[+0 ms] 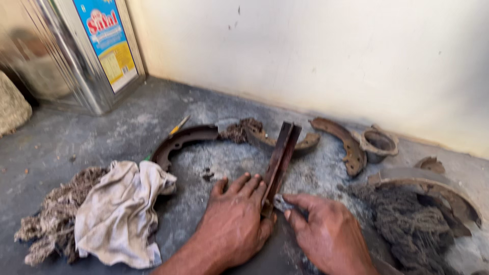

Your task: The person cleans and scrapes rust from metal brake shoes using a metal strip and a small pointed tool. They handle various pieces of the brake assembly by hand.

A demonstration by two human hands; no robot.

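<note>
I see a large square metal tin [76,51] standing far left of the brake shoe [279,158] I work on; its label is a tall rectangle, blue above and yellow below. The wall [331,51] meets the grey floor [102,132] just behind the shoe. A pale rag [122,209] lies left of it on a fibre wad [56,214], with open floor between rag and tin. A dark fibre heap [407,229] lies right of it. More rusty shoes [188,140] and a small metal cup [378,144] ring the area behind.

The shoe stands on edge, tilted. My left hand [237,219] lies flat, fingers spread, pressed against its left face. My right hand [326,234] pinches a small grey piece [281,203] at the shoe's base.
</note>
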